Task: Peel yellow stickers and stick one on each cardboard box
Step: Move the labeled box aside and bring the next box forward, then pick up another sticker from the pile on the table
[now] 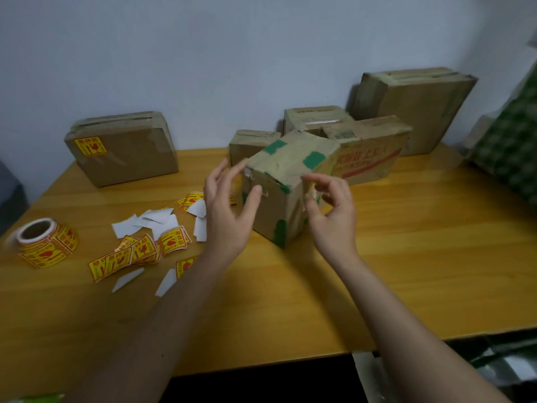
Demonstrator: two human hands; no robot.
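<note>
Box (286, 184) with green tape stands between left hand (229, 207) and right hand (331, 210), both spread, fingers loose.

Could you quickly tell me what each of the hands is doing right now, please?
Left hand: open, at the taped box.
Right hand: fingers curled; any hold cannot be told.

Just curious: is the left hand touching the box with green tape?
Touching. In the head view the left hand's thumb tip rests on the front face of the green-taped box.
</note>
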